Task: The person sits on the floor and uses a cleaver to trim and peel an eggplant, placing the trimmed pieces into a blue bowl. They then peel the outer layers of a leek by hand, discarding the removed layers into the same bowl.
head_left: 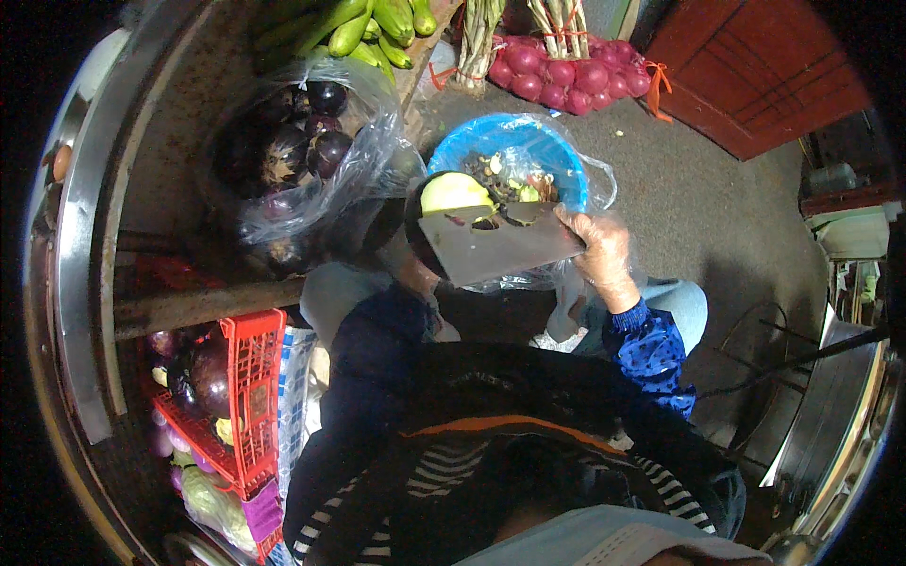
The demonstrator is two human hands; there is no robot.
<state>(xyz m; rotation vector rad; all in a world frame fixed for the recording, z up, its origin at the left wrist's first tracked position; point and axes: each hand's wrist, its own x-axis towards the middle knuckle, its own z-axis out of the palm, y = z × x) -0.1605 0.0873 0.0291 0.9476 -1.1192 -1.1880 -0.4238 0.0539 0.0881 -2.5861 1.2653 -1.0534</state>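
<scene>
My right hand (pixel 601 247), in a clear plastic glove, grips a wide-bladed cleaver (pixel 495 244). Its blade lies across a large dark eggplant (pixel 423 237) whose pale, peeled part shows above the blade. Dark scraps of peel cling to the blade. Under the eggplant is my left hand (pixel 417 272), mostly hidden in shadow and behind the blade, holding it from below. Just beyond both hands stands a blue plastic basin (pixel 579 166) lined with a clear bag, with peelings and vegetable scraps inside.
An open plastic bag of eggplants (pixel 329 152) lies at left, long green vegetables (pixel 396 21) above it. Red onions in a net bag (pixel 566 81) and bundled pale stalks (pixel 481 42) are at the top. A red plastic crate (pixel 255 410) with eggplants stands lower left; a red door panel (pixel 771 71) is upper right.
</scene>
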